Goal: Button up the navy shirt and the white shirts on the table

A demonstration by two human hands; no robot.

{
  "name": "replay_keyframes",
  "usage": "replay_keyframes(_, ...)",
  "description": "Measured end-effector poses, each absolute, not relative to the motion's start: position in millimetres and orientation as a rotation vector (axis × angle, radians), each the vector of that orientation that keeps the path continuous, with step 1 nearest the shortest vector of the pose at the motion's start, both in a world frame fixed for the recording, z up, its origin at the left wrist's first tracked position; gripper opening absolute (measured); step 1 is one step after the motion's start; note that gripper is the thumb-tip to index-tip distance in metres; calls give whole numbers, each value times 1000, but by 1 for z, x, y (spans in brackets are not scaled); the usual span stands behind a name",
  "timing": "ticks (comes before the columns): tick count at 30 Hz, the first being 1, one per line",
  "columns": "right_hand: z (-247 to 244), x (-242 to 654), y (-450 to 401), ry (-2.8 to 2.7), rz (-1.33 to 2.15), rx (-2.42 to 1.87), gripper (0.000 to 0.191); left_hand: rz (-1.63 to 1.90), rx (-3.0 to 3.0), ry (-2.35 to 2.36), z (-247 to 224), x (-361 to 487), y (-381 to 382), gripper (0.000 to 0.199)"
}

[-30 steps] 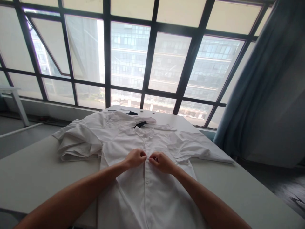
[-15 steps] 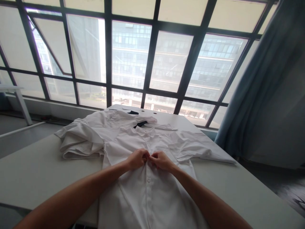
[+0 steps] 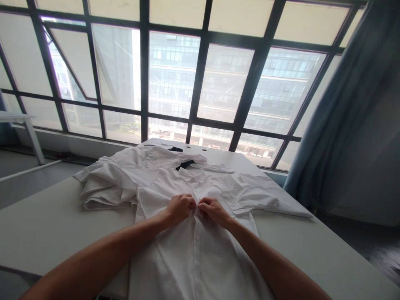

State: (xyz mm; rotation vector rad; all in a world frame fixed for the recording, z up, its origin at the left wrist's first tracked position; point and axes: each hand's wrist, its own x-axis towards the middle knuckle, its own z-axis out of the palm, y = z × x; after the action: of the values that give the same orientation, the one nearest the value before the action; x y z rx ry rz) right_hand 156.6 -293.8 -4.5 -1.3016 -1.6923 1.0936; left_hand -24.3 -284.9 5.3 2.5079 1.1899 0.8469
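A white shirt (image 3: 175, 250) lies front side up on the white table (image 3: 315, 246), its collar pointing away from me and its lower part towards me. My left hand (image 3: 182, 207) pinches the shirt's front placket from the left. My right hand (image 3: 212, 210) is closed on the same placket from the right, its fingertips close to those of my left hand. Whatever lies between the fingertips is too small to make out. Just below the hands, a small button (image 3: 196, 237) shows on the placket.
More white garments (image 3: 109, 183) lie folded and heaped at the left and behind the shirt, with a dark piece (image 3: 186, 164) among them. A blue-grey curtain (image 3: 331, 137) hangs at the right. Another white table (image 3: 33, 137) stands far left, before large windows.
The view has shifted slightly. Both hands remain at nearly the same spot on the placket, with the fingertips a little further apart.
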Motion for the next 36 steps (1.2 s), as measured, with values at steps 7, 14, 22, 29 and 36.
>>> replay_keyframes(7,4,170,-288,-2039,445,-1713,16,973,2438,1092,16,-33,-280,15)
replay_keyframes(14,33,205,-295,-2120,155,-2051,3,499,2452,922,25,-60,-274,10)
replay_keyframes(22,20,155,-310,-2314,90,-1460,27,181,2354,595,29,-44,-300,5)
replay_keyframes(29,14,154,-304,-2124,231,-1494,23,515,2250,1241,17,-40,-281,41)
replay_keyframes(36,3,150,-299,-2061,247,-1658,25,548,2497,1387,1,-20,-281,30)
